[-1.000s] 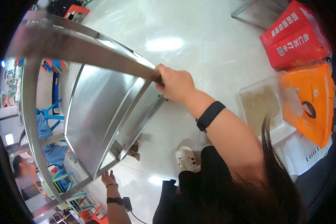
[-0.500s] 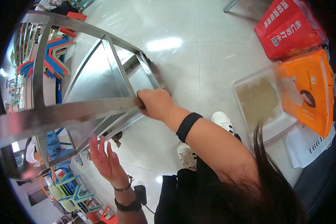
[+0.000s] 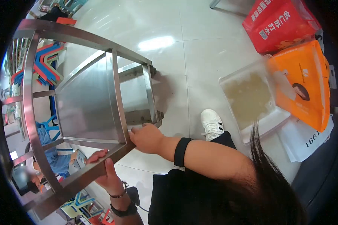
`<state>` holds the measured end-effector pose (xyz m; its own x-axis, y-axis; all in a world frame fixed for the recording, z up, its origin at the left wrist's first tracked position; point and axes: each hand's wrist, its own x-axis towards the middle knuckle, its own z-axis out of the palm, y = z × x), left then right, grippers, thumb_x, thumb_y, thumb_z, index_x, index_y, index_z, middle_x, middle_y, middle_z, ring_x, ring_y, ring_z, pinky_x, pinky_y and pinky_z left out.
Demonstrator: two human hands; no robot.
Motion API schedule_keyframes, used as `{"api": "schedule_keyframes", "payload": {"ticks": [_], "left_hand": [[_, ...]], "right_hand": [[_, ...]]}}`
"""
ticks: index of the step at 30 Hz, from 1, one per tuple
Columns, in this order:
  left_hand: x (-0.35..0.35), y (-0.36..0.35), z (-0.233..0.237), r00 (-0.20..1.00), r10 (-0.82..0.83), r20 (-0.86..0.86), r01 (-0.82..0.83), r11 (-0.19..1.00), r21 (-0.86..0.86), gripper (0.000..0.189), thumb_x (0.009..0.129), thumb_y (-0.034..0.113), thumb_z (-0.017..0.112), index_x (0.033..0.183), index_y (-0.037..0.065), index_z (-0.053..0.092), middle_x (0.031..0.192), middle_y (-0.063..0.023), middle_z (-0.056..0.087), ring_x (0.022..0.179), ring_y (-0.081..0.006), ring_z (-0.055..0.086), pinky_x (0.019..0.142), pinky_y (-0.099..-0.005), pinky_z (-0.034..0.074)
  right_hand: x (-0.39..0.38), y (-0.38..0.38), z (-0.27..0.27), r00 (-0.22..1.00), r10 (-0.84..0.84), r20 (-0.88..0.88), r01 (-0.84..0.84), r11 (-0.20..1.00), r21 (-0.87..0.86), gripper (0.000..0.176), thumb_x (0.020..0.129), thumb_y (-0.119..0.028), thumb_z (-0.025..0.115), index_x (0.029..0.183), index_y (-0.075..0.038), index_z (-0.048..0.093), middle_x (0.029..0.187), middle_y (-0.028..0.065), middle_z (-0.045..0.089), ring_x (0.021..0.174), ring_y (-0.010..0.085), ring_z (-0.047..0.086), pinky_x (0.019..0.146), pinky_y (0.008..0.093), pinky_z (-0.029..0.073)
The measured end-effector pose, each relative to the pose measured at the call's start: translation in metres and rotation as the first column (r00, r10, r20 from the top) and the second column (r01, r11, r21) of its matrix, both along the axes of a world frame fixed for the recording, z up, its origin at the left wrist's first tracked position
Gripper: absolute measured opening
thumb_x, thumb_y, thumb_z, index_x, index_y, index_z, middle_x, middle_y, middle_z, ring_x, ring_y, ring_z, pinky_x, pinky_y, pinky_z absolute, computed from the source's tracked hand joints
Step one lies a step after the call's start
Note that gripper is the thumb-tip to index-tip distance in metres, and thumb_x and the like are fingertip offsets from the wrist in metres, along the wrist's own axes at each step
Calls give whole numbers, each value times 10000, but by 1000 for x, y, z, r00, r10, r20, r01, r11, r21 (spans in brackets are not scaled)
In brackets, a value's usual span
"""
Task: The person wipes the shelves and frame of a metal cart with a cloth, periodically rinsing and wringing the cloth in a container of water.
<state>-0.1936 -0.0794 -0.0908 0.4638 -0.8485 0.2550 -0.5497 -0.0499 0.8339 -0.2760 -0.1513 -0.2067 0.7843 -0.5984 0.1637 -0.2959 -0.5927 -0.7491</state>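
Rack [image 3: 88, 103] ahead of us, towards our left. Left hand [image 3: 111, 180], spread moments ago, now clasps rail [image 3: 79, 180]; right hand [image 3: 148, 139] curled on same rail, near post [image 3: 117, 93]. We gain two-handed hold, likely steadier.

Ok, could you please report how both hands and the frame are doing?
Left hand and right hand both on frame, same bar. Tub off to the right, clear of it.
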Motion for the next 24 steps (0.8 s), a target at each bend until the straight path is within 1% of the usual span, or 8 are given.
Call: {"api": "schedule_keyframes", "payload": {"ticks": [10, 13, 15, 17, 19, 22, 23, 24], "left_hand": [[14, 44, 8, 994, -84, -71, 85, 996, 21, 236, 693, 19, 499, 883, 35, 360, 838, -111, 432, 828, -211, 432, 825, -377, 341], [14, 59, 6, 992, -99, -74, 101, 995, 18, 248, 703, 44, 501, 906, 37, 357, 833, -119, 441, 834, -235, 440, 818, -384, 340], [17, 67, 8, 993, -105, -52, 107, 993, 42, 263, 714, 69, 506, 927, 37, 355, 841, -126, 444, 851, -250, 442, 816, -389, 336], [16, 71, 11, 995, -89, -48, 92, 994, 63, 263, 717, 75, 508, 927, 38, 355, 843, -126, 445, 858, -253, 441, 819, -390, 334], [17, 74, 10, 996, -76, -53, 80, 994, 76, 263, 720, 82, 510, 927, 38, 354, 845, -126, 445, 865, -255, 440, 821, -391, 333], [28, 88, 14, 992, -118, -55, 122, 989, 84, 288, 722, 117, 535, 936, 42, 357, 856, -127, 449, 877, -257, 438, 828, -395, 332], [32, 93, 15, 988, -140, -69, 146, 985, 93, 311, 717, 143, 551, 942, 46, 359, 853, -123, 455, 877, -257, 440, 829, -399, 332], [36, 96, 15, 983, -166, -81, 174, 979, 103, 335, 712, 168, 568, 948, 50, 361, 851, -119, 460, 878, -258, 441, 831, -404, 331]], "right_hand": [[-1, 32, 0, 997, 77, 18, -78, 995, 55, 257, 628, -219, 557, 777, -17, 497, 684, 86, 509, 611, 230, 530, 581, 330, 401], [-10, 22, -3, 976, 213, 38, -217, 968, 130, 210, 618, -205, 554, 760, -54, 521, 701, 82, 530, 631, 236, 537, 586, 342, 408], [-29, 9, -8, 947, 282, -156, -236, 936, 260, 186, 615, -190, 548, 776, -97, 542, 738, 75, 555, 661, 244, 544, 599, 356, 414], [-69, -13, -22, 972, 177, -157, -88, 887, 454, 161, 657, -202, 532, 783, -105, 556, 771, 78, 567, 705, 246, 546, 619, 353, 421], [-121, -24, -36, 937, -301, -179, 340, 657, 672, 234, 711, -271, 529, 801, -57, 559, 800, 107, 563, 754, 202, 542, 656, 298, 422], [-201, -25, -74, 578, -816, -29, 612, 409, 677, 256, 692, -226, 539, 837, -14, 534, 808, 61, 550, 773, 132, 498, 688, 254, 394], [-233, -27, -96, 561, -823, 89, 653, 506, 564, 180, 679, -74, 471, 849, -23, 502, 831, 57, 492, 697, 140, 495, 620, 264, 415], [-263, -29, -111, 496, -868, 5, 710, 408, 574, 201, 651, -56, 466, 846, -27, 502, 808, 53, 501, 716, 146, 492, 643, 261, 405]]}}
